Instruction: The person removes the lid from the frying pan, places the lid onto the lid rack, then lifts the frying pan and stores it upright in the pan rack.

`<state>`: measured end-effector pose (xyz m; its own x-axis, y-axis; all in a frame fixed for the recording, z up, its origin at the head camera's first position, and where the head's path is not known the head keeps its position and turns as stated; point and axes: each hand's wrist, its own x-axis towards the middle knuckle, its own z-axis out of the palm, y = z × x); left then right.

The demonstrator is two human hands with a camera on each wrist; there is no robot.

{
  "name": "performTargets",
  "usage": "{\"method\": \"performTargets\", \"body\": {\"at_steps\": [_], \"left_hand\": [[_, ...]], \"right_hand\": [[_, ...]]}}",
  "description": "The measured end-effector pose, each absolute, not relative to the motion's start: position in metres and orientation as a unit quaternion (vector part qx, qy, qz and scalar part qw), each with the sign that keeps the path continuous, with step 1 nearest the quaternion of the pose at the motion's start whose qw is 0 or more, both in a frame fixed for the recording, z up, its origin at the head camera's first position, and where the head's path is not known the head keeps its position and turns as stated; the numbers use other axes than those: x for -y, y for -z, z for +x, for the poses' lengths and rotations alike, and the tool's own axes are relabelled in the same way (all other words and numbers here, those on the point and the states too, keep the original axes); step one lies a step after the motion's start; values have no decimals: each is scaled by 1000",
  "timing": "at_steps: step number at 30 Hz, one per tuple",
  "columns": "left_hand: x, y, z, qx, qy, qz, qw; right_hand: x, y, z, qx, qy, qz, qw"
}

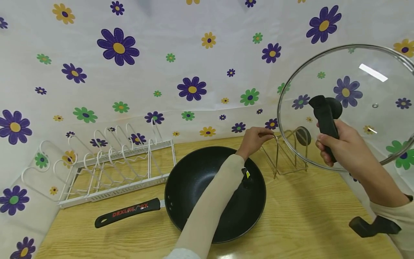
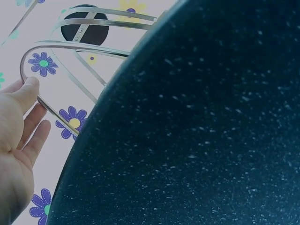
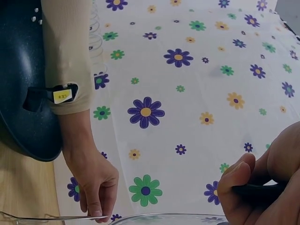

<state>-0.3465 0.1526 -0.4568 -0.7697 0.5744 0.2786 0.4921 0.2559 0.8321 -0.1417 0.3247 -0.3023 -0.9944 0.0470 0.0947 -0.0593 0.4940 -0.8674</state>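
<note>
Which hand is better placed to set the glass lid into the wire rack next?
Right, most likely. The right hand already grips the glass lid by its black handle, held just above the wire rack. The left hand touches the rack's front loop and looks placed to steady it.

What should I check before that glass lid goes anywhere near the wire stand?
1. Right hand grips the glass lid by its black handle: ok.
2. Left hand touches the wire stand at its top loop: ok.
3. Stand upright on the wooden table: ok.
4. Stand slots free: cannot tell, a dark round thing shows behind the wires.
5. Lid clear of the black pan: ok.
</note>
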Motion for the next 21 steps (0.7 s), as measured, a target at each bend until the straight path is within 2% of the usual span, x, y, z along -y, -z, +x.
{"method": "performTargets", "body": {"at_steps": [21], "left_hand": [[-153,458,-344,-786,-524,325,37]], "right_hand": [[-318,312,-149,896,-440,2,56]]}}
